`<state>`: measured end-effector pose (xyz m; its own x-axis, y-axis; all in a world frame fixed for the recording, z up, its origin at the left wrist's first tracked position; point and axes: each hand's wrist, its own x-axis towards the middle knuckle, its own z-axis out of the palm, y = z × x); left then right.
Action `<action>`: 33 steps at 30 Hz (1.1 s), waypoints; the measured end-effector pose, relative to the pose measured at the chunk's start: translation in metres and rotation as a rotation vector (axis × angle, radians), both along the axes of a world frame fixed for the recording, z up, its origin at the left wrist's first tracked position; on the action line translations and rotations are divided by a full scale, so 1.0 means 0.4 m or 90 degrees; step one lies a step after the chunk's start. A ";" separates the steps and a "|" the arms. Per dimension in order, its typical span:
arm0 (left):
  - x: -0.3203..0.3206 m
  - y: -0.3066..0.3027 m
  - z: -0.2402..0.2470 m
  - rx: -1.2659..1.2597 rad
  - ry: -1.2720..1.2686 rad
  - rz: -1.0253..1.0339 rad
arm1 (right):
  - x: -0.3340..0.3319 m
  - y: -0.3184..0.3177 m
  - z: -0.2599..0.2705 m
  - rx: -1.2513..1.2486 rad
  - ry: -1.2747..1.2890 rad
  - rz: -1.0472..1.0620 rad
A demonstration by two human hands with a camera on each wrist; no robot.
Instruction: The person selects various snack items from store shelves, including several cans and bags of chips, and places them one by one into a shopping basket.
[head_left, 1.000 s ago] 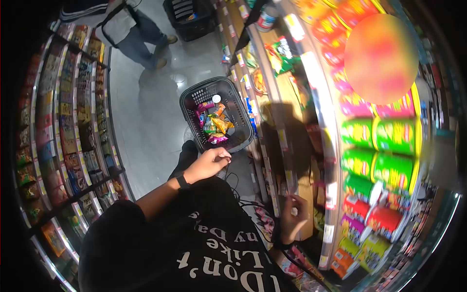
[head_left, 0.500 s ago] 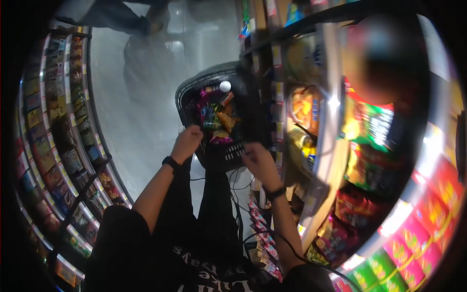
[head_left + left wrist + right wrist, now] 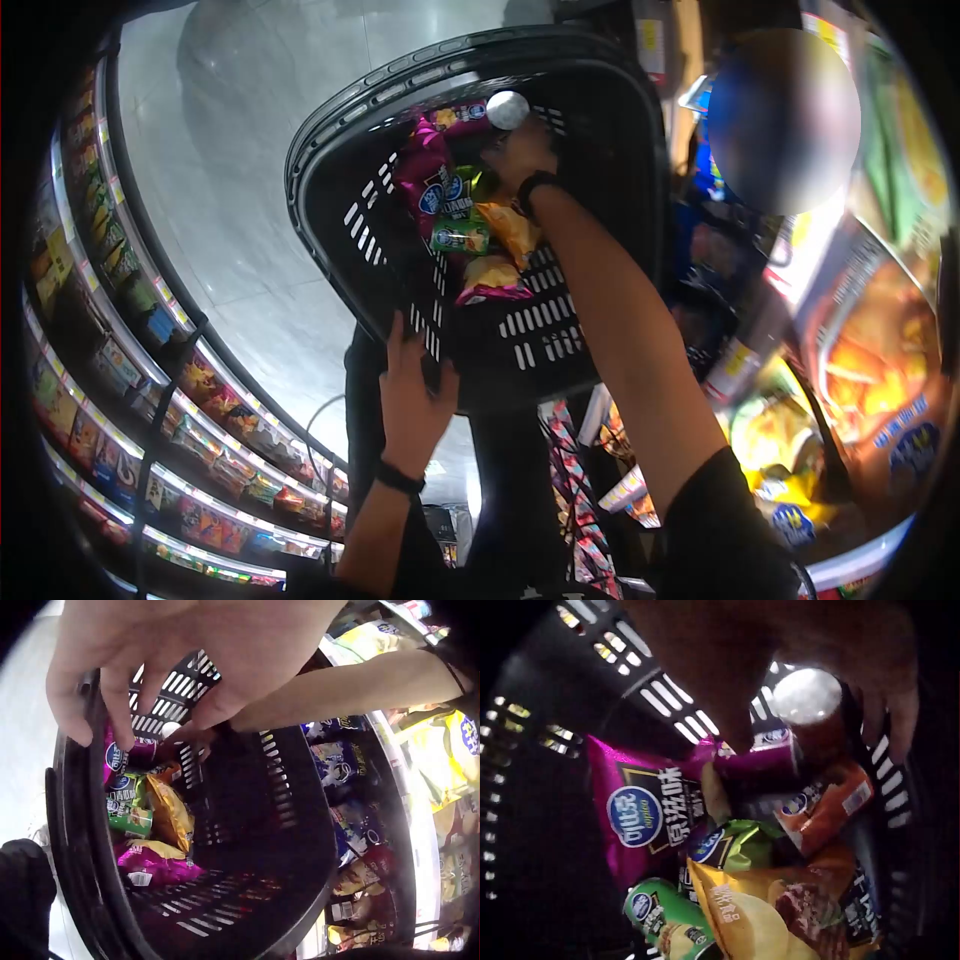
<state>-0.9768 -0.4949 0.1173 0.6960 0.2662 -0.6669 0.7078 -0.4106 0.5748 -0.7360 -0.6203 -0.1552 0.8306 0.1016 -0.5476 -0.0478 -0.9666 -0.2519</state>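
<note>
My left hand [image 3: 412, 395] grips the near wall of the black plastic shopping basket [image 3: 335, 250]. The fingers are curled over its hard rim, against the slotted panel, with the thumb on the other side. The basket tilts up towards me, between the two shelf rows.

My right hand [image 3: 525, 150] is deep inside, at the far end. Thumb and fingers curve on either side of the round canister with the shiny silver foil top [image 3: 808, 696]. I cannot tell whether they actually press its reddish-brown body.

Crinkly packets are heaped below that canister:
- The glossy magenta bag [image 3: 649, 810] carries a round blue logo and white Chinese characters.
- The orange packet [image 3: 825, 806] has the same blue badge and a small white label.
- The yellow crisp bag [image 3: 742, 915] has a picture of crisps and Chinese lettering too small for me to read.
- The green cylindrical tub [image 3: 656, 915] lies on its side, with the blue badge on its wrapper.

A black band [image 3: 398, 478] circles my left wrist. The pale glossy tiled floor [image 3: 220, 130] shows beyond the basket, and the curved shelves of small snack packets [image 3: 200, 400] line the left.
</note>
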 end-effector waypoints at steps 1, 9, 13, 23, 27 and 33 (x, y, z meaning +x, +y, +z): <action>0.001 -0.002 -0.007 0.016 0.009 -0.009 | -0.007 -0.001 -0.066 0.004 -0.007 -0.059; -0.030 -0.020 -0.019 0.136 -0.019 -0.210 | 0.015 0.005 -0.118 0.206 -0.062 -0.264; -0.034 0.016 0.005 0.019 -0.036 -0.159 | -0.074 -0.007 0.083 0.362 -0.124 -0.430; 0.134 0.190 0.483 -0.605 0.019 0.312 | -0.388 -0.128 1.184 0.836 0.291 -0.513; 0.202 0.192 0.742 -0.882 0.142 -0.040 | -0.519 -0.179 1.566 0.801 0.282 -0.554; 0.139 0.002 1.126 -0.860 0.112 -0.393 | -0.726 -0.262 1.949 0.820 -0.040 -0.455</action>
